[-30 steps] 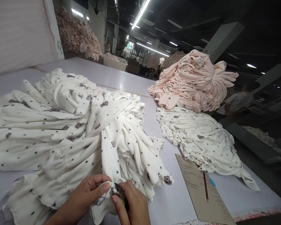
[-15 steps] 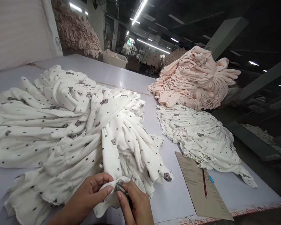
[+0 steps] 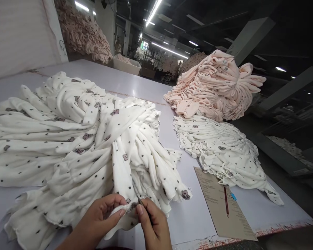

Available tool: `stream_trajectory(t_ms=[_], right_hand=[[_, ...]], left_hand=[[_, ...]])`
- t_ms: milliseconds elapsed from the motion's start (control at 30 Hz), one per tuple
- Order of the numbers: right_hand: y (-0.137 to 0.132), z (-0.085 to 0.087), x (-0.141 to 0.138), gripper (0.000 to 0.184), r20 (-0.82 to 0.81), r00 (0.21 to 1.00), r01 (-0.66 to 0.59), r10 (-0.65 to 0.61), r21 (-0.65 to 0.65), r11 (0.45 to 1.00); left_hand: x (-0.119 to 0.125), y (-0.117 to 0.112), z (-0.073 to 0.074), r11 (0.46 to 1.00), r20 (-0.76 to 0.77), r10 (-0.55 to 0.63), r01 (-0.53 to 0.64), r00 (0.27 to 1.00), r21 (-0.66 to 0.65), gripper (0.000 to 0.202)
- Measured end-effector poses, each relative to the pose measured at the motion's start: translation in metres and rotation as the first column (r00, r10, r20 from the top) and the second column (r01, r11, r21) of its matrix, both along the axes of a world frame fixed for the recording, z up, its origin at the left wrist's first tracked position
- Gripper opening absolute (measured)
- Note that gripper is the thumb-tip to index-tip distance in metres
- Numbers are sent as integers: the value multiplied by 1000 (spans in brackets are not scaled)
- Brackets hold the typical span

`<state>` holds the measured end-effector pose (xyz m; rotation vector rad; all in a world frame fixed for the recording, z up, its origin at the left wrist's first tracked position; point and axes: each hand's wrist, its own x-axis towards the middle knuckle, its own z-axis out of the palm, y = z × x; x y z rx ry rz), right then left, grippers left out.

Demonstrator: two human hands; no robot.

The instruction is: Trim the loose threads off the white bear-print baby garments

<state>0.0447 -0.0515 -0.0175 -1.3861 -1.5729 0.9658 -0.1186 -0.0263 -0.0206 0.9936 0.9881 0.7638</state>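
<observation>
My left hand (image 3: 104,216) pinches the edge of a white fleece garment (image 3: 123,166) printed with dark dots and grey-brown animal figures. Close beside it, my right hand (image 3: 153,222) is closed around small thread snips (image 3: 139,200). Only a dark pointed tip of the snips shows; the fingers cover the rest. That tip is right by the pinched edge, though I cannot tell whether it touches the cloth. The garment's edge is lifted off the table, and the rest of it joins a large heap of similar white pieces (image 3: 75,139).
On the right lie another white dotted pile (image 3: 224,152) and a stack of pink printed fleece (image 3: 211,83). A brown card (image 3: 211,201) bears a dark red pencil (image 3: 226,201) and a blue clip (image 3: 233,196). Beyond the pale table (image 3: 143,85) stands a white bin (image 3: 126,66).
My right hand has turned slightly, so the snips' tip now points up; the blade and green part seen before are hidden. The cloth edge between my hands is lower and more bunched.
</observation>
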Motion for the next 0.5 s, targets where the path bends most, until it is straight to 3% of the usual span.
stream_trajectory(t_ms=[167, 267, 367, 433, 500], right_hand=[[-3, -6, 1, 19, 204, 975, -101, 86, 65, 993], [-4, -7, -2, 17, 309, 947, -112, 86, 65, 992], [-4, -6, -4, 19, 303, 948, -121, 99, 55, 991], [-4, -5, -4, 22, 257, 960, -125, 110, 44, 991], [-3, -3, -3, 25, 201, 973, -120, 114, 21, 993]], left_hand=[[0, 2, 3, 998, 73, 43, -40, 996, -46, 26], [0, 3, 2, 999, 58, -32, 31, 998, 8, 22], [-1, 1, -4, 994, -4, -73, 74, 997, 76, 16], [-3, -4, -11, 975, -133, -12, 41, 991, 219, 10], [-5, -8, -18, 872, -258, 150, -5, 955, 489, 9]])
